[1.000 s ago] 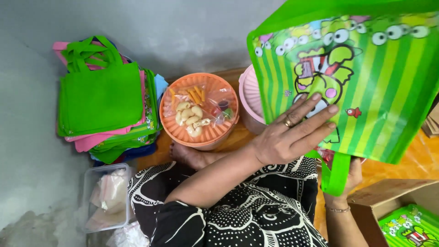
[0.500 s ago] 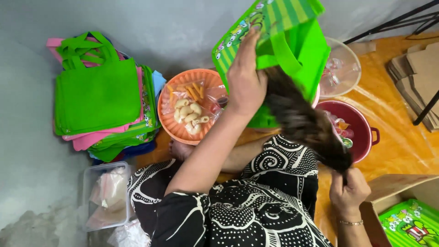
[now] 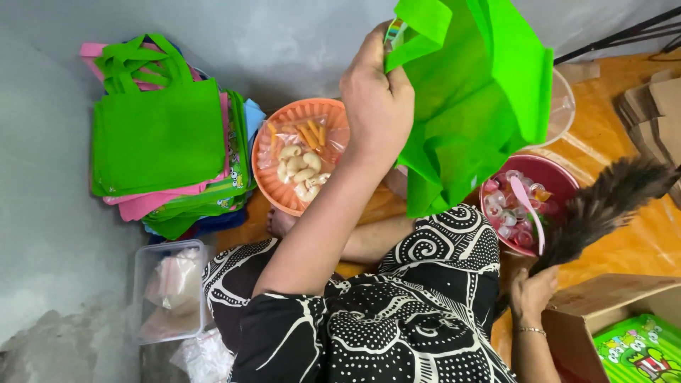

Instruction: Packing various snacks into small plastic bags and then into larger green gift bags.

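My left hand [image 3: 376, 99] is raised above my lap and is closed on the top edge of a bright green fabric tote bag [image 3: 482, 106], which hangs open and crumpled with its plain side toward me. My right hand [image 3: 532, 292], wearing a thin bracelet, sits low at the right beside a cardboard box. It is closed on the base of a dark brown tuft that looks like hair [image 3: 603, 209], which fans up to the right. I wear a black-and-white patterned dress [image 3: 397, 319].
A stack of green and pink tote bags [image 3: 156, 135] lies at the left. An orange basket of snack packets [image 3: 301, 152] and a dark red bowl of jelly cups [image 3: 525, 206] sit ahead. Also here: a clear lidded container [image 3: 170, 291], a cardboard box [image 3: 610, 301] holding printed green bags [image 3: 638, 347], and folded cardboard [image 3: 652, 106].
The green bag went from flat with its printed side facing me to lifted and turned. My left hand moved up to its top edge. My right hand dropped low right with the dark tuft.
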